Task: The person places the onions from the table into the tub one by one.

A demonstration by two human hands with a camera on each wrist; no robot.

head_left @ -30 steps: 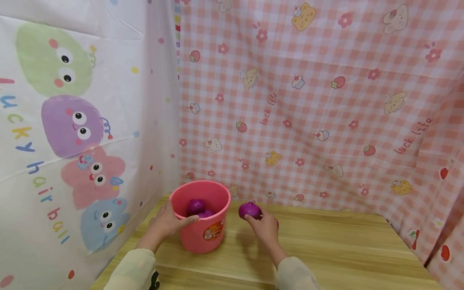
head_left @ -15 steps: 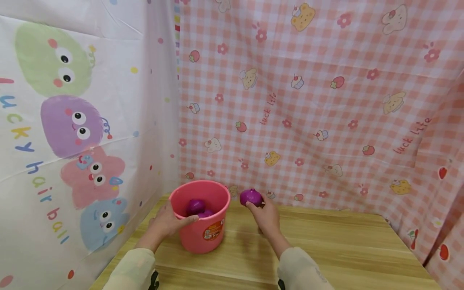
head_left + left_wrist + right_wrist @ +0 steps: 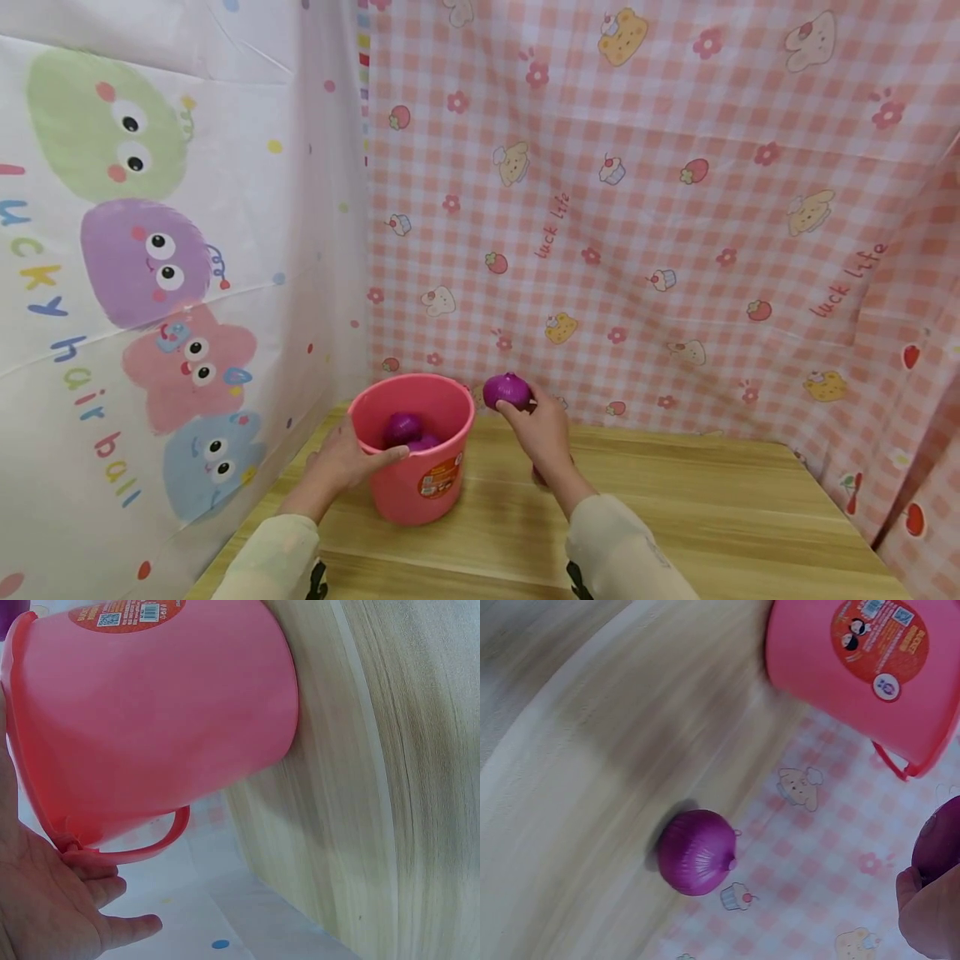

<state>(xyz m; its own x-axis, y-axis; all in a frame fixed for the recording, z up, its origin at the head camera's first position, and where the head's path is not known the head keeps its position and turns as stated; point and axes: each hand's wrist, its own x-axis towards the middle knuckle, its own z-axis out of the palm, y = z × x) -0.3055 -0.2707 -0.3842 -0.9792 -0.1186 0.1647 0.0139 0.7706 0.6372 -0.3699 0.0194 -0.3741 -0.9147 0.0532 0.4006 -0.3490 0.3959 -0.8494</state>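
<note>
A pink bucket (image 3: 416,492) stands on the wooden table, with purple onions (image 3: 402,427) inside it. My left hand (image 3: 343,457) holds the bucket's left rim, the thumb lying along the front of the rim. In the left wrist view, fingers (image 3: 105,889) show beside the bucket's handle (image 3: 150,847). To the right of the bucket, my right hand (image 3: 547,429) grips a purple onion (image 3: 507,392) in the air, near rim height. Another purple onion (image 3: 697,853) lies on the table, mostly hidden behind my right forearm in the head view.
A pink checked cloth (image 3: 637,250) hangs along the back of the table. On the left hangs a white cloth (image 3: 300,250) printed with cartoon figures. Wooden tabletop (image 3: 712,500) extends to the right of my right arm.
My right hand has lifted the onion from low over the table and moved it slightly left, towards the bucket. My left hand and the bucket have stayed in place.
</note>
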